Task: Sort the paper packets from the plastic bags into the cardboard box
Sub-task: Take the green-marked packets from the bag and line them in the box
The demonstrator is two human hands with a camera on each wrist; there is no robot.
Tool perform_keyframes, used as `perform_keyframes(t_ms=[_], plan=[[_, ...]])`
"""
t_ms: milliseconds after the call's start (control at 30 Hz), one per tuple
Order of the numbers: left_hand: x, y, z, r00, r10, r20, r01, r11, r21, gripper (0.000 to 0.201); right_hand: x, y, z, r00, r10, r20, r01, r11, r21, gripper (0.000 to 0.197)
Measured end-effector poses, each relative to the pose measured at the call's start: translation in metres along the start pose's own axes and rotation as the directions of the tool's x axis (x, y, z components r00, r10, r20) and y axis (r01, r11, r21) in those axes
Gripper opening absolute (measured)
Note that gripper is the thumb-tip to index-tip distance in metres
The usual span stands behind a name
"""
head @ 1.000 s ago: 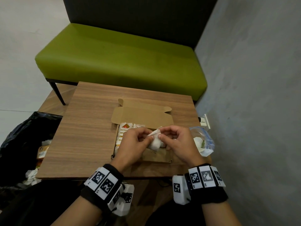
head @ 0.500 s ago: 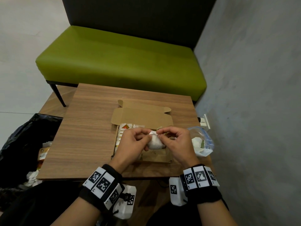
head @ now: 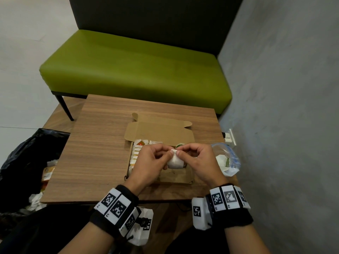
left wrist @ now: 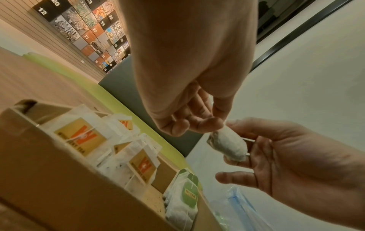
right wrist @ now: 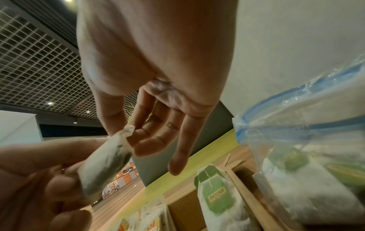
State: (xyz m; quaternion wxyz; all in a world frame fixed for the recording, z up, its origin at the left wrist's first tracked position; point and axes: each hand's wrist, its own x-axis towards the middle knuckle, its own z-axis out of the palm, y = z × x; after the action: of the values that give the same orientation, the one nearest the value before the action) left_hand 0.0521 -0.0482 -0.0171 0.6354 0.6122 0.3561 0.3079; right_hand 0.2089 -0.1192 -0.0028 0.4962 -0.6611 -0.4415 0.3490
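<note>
Both hands hold one white paper packet (head: 175, 161) just above the open cardboard box (head: 176, 180). My left hand (head: 169, 153) pinches the packet's (left wrist: 229, 145) upper end between thumb and fingers. My right hand (head: 178, 153) pinches the same top corner, its other fingers loosely spread beside the packet (right wrist: 104, 164). Inside the box, orange-labelled packets (left wrist: 82, 136) stand in rows on the left and a green-labelled packet (left wrist: 189, 192) stands at the right wall. A clear plastic bag (head: 227, 158) with a blue zip lies right of the box and holds more packets.
The box sits on a small wooden table (head: 95, 153), its lid flap (head: 159, 132) open towards a green bench (head: 135, 70). A black bin bag (head: 23, 162) with rubbish stands left of the table. A grey wall (head: 284, 125) runs close on the right.
Both hands stay over the box. The fingers have shifted along the packet and now meet at its top corner, so it hangs more upright between them.
</note>
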Motion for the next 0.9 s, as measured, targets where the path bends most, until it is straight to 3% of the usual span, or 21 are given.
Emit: perform_keyframes(t_ms=[133, 533, 767, 900], plan=[[0.000, 0.002, 0.001, 1.000, 0.007, -0.015, -0.007, 1.000, 0.004, 0.007, 0.002, 0.002, 0.000, 1.000, -0.029, -0.004, 0.028, 0.999, -0.021, 0.010], [0.006, -0.007, 0.005, 0.992, 0.121, -0.033, -0.109, 0.964, 0.242, 0.007, 0.002, 0.007, -0.007, 0.996, -0.065, 0.061, 0.076, 0.977, -0.198, 0.003], [0.005, -0.018, 0.008, 0.992, 0.128, 0.017, -0.124, 0.914, 0.387, 0.012, 0.004, 0.005, -0.016, 0.984, -0.140, 0.108, 0.175, 0.853, -0.491, 0.008], [0.003, -0.017, 0.007, 0.997, 0.076, -0.005, -0.068, 0.917, 0.393, 0.036, 0.009, 0.006, -0.020, 0.990, -0.137, 0.041, 0.135, 0.796, -0.591, 0.006]])
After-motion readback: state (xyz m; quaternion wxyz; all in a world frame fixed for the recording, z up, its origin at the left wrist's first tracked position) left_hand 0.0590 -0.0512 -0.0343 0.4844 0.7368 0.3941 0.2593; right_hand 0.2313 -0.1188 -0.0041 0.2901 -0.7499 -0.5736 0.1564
